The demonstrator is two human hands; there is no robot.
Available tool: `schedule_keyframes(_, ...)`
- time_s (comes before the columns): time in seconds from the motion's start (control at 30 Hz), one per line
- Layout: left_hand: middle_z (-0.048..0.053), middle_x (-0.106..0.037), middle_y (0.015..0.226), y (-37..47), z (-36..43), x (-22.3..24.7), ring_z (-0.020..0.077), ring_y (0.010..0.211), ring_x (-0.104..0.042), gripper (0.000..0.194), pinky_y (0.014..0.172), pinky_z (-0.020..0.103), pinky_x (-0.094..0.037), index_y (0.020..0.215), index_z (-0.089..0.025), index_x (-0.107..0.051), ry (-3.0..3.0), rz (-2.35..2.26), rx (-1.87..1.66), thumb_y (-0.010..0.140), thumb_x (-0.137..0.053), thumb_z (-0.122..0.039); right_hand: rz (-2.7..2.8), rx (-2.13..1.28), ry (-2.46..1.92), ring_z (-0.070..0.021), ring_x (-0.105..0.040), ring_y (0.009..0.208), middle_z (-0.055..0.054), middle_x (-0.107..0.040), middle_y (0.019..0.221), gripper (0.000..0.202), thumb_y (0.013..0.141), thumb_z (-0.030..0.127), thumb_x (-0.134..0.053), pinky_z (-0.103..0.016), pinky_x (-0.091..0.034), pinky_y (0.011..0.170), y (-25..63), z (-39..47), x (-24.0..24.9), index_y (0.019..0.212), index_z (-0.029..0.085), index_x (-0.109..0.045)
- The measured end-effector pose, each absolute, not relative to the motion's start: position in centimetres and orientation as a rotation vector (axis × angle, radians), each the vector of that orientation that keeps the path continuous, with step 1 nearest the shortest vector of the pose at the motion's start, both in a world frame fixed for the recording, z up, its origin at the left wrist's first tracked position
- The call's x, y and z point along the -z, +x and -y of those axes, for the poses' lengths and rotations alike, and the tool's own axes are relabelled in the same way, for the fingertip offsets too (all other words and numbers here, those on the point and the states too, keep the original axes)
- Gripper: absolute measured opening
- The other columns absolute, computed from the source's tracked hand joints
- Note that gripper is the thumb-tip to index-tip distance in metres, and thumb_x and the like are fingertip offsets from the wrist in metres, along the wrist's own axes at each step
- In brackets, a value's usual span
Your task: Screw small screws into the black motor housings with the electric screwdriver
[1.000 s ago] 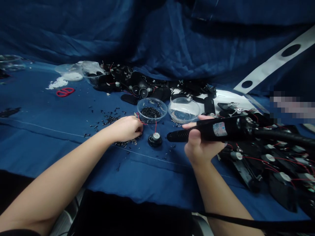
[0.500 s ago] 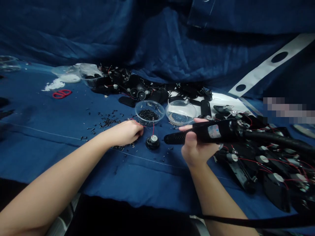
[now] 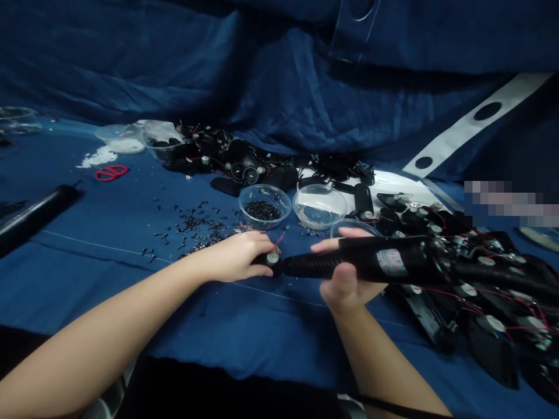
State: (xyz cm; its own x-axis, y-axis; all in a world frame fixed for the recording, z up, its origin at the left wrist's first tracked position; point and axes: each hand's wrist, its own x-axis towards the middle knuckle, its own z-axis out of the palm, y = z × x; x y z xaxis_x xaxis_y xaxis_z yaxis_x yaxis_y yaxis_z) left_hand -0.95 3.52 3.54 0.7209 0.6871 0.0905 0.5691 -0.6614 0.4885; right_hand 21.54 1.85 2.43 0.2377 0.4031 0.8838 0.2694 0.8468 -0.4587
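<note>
My left hand (image 3: 244,256) is closed around the side of a small round black part (image 3: 276,267) with a white motor and red wires on top, on the blue cloth (image 3: 262,326). My right hand (image 3: 349,279) grips a black handheld power tool (image 3: 371,257) with a pale label. The tool lies level, and its narrow left end is close to the round part. Just behind the hands are a clear bowl of black screws (image 3: 262,210) and a clear bowl with small silvery bits (image 3: 315,218).
Loose black screws (image 3: 201,227) lie behind my left hand. Red-handled scissors (image 3: 112,173) are at the back left, and a dark cylindrical tool (image 3: 39,215) is at the left edge. Black parts with red wires (image 3: 489,320) crowd the right side.
My left hand has moved right and taken hold of the round black part. The power tool has shifted slightly in view. A dark cylindrical tool now shows at the left edge.
</note>
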Motion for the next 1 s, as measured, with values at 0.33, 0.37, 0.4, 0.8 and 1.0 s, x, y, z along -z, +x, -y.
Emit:
schedule_keyframes(0.33, 0.007, -0.081, 0.1, -3.0, -5.2, -4.5, 0.0189, 0.085, -0.074, 0.027, 0.082, 0.033, -0.06, 0.112, -0.018, -0.078, 2.435, -1.227, -0.934, 0.095, -0.058, -0.023, 1.28, -0.184, -0.547, -0.0192, -0.065, 0.051, -0.001, -0.073, 0.065, 0.037, 0.098, 0.051, -0.061, -0.039, -0.053, 0.059, 21.7, -2.5, -3.4, 0.113, 0.018, -0.07)
schedule_keyframes(0.37, 0.007, -0.08, 0.099, -3.1, -5.8, -4.8, 0.0192, 0.086, -0.073, 0.026, 0.082, 0.033, -0.059, 0.109, -0.017, -0.078, 2.438, -1.304, -0.984, 0.095, -0.058, -0.026, 1.288, -0.185, -0.551, -0.0189, -0.066, 0.051, -0.001, -0.073, 0.066, 0.038, 0.098, 0.051, -0.062, -0.039, -0.054, 0.059, 21.6, -2.4, -3.4, 0.113, 0.018, -0.07)
schedule_keyframes(0.4, 0.008, -0.08, 0.101, -3.1, -6.7, -5.2, 0.0202, 0.089, -0.072, 0.026, 0.085, 0.034, -0.059, 0.108, -0.017, -0.078, 2.461, -1.377, -0.979, 0.096, -0.058, -0.028, 1.296, -0.184, -0.557, -0.0189, -0.067, 0.053, -0.001, -0.073, 0.066, 0.038, 0.098, 0.052, -0.062, -0.039, -0.056, 0.061, 21.5, -2.3, -3.5, 0.112, 0.018, -0.07)
schedule_keyframes(0.8, 0.006, -0.078, 0.078, 0.4, -16.6, -6.4, 0.0223, 0.073, -0.069, 0.017, 0.076, 0.031, -0.051, 0.078, -0.023, -0.082, 2.601, -1.505, 0.144, 0.071, -0.067, -0.02, 1.323, -0.165, -0.522, -0.0213, -0.072, 0.061, -0.005, -0.075, 0.071, 0.047, 0.096, 0.058, -0.064, -0.042, -0.062, 0.067, 20.2, -1.7, -2.8, 0.117, 0.015, -0.067)
schedule_keyframes(1.0, 0.014, -0.075, 0.073, 1.5, -17.4, -6.1, 0.0297, 0.076, -0.07, 0.015, 0.075, 0.036, -0.053, 0.071, -0.018, -0.078, 2.562, -1.575, 0.339, 0.058, -0.071, -0.014, 1.328, -0.133, -0.54, -0.0197, -0.071, 0.061, -0.003, -0.075, 0.068, 0.042, 0.098, 0.057, -0.061, -0.038, -0.059, 0.065, 20.4, -1.8, -3.3, 0.111, 0.017, -0.067)
